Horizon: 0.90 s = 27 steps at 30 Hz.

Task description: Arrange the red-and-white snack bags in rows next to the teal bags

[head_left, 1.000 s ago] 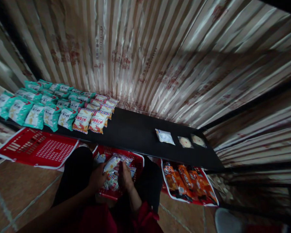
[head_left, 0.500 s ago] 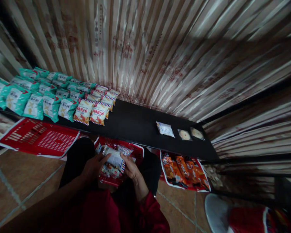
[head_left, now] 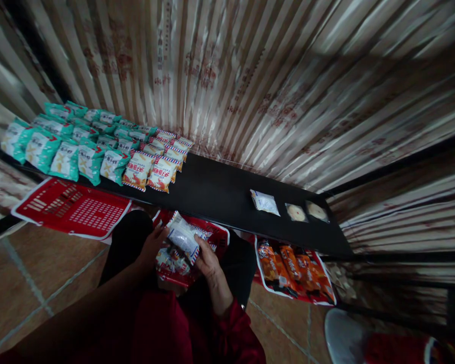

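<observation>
Between my two hands is a white snack bag [head_left: 182, 236] with striped ends, its printed back turned up. My left hand [head_left: 154, 246] grips its left end, and my right hand [head_left: 208, 259] pinches its right side. Below it, a red basket [head_left: 223, 236] between my knees holds more bags [head_left: 170, 260] of snacks, partly hidden by the held bag and my hands. On the black shelf in front stand white-and-orange snack bags [head_left: 161, 174] with striped edges, in short rows beside teal snack bags [head_left: 62, 159].
A white packet [head_left: 264, 202] and two clear-wrapped round cakes [head_left: 296, 212] lie on the black shelf [head_left: 216, 189]. Under it are a red basket [head_left: 76, 210] at left and a basket of orange packets [head_left: 290, 265] at right. A grey stool [head_left: 343, 336] stands lower right. Striped curtain hangs behind.
The held bag has risen slightly out of the basket and tilted, its left end higher. Both hands stay on it. The whole view has shifted a little to the right.
</observation>
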{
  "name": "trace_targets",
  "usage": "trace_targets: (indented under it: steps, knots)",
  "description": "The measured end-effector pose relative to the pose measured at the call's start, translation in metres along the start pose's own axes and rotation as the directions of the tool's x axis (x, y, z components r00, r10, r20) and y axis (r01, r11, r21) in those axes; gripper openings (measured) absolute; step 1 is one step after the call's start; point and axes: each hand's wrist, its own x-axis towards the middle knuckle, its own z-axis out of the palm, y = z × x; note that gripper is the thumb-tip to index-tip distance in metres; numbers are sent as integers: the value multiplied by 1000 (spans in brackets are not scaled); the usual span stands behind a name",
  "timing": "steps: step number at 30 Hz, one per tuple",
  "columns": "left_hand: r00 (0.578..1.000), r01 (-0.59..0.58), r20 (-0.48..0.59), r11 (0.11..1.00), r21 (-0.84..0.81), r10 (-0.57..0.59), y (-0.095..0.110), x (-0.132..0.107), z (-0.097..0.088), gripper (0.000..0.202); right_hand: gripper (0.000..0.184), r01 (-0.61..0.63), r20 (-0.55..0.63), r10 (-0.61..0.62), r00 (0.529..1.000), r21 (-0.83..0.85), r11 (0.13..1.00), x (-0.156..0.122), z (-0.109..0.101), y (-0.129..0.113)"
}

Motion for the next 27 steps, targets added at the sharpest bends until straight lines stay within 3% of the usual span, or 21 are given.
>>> trace_targets:
  steps: [6,13,17,23,27]
  knots:
    - [998,58,-16,986,-156,-62,2,1,12,23,30,-122,37,118,992,169,978,1,3,2]
    - [991,43,-114,986,-164,-63,8,1,15,37,35,-163,106,145,984,196,967,-2,8,9]
    - [984,25,-168,988,-150,-51,11,1,16,44,35,-134,92,116,989,216,967,-3,12,9]
    - [977,-71,-202,997,-16,67,18,-3,15,45,35,-87,65,75,995,201,976,-6,20,-4]
    - [965,-95,-239,993,65,108,12,1,9,43,40,-3,-1,3,1000,44,999,-10,25,-10]
